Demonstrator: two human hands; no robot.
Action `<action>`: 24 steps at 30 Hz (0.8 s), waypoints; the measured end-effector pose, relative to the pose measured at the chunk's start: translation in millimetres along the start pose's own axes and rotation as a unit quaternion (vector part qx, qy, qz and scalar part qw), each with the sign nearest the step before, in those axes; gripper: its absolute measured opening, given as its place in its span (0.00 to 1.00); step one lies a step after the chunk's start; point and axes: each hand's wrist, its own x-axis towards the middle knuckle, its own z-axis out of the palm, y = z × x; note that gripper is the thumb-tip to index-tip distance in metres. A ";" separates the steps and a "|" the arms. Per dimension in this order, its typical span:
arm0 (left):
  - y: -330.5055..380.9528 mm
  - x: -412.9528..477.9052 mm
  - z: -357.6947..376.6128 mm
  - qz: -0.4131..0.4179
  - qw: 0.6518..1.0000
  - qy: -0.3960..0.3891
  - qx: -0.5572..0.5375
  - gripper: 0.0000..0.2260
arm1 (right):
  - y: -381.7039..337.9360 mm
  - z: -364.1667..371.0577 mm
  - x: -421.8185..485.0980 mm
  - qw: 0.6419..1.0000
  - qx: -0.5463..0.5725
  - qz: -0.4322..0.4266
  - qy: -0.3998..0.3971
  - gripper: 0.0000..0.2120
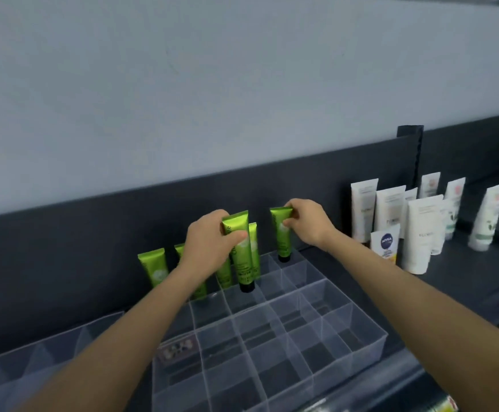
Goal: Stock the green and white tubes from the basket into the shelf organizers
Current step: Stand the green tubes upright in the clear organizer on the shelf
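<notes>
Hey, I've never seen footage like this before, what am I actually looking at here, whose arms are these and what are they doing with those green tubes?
There is no machine here. This single picture comes from a wide-angle camera worn on a person's head, looking forward and down, so the two bare arms reaching in from the bottom are the wearer's own.

The left hand holds a green tube upright, cap down, over a clear plastic organizer divided into small compartments. The right hand grips the top of a second green tube, whose cap is at a compartment in the back row. More green tubes already stand along the back.

The organizer sits on a dark shelf. To the right stand white tubes and a small Nivea tube. The basket is not in view.
</notes>
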 end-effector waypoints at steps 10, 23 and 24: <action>-23.3 -5.1 -12.5 -0.034 0.999 -0.005 -0.008 0.08 | 15.0 31.0 21.3 0.992 0.055 0.032 -0.110 0.06; -16.2 -15.0 -19.3 -0.024 1.000 -0.001 0.003 0.09 | 3.1 15.0 -3.7 0.999 0.037 -0.006 -0.031 0.36; -17.0 -17.3 -25.0 -0.024 1.000 0.003 0.013 0.10 | -4.6 14.7 -11.0 0.999 0.028 -0.027 0.009 0.34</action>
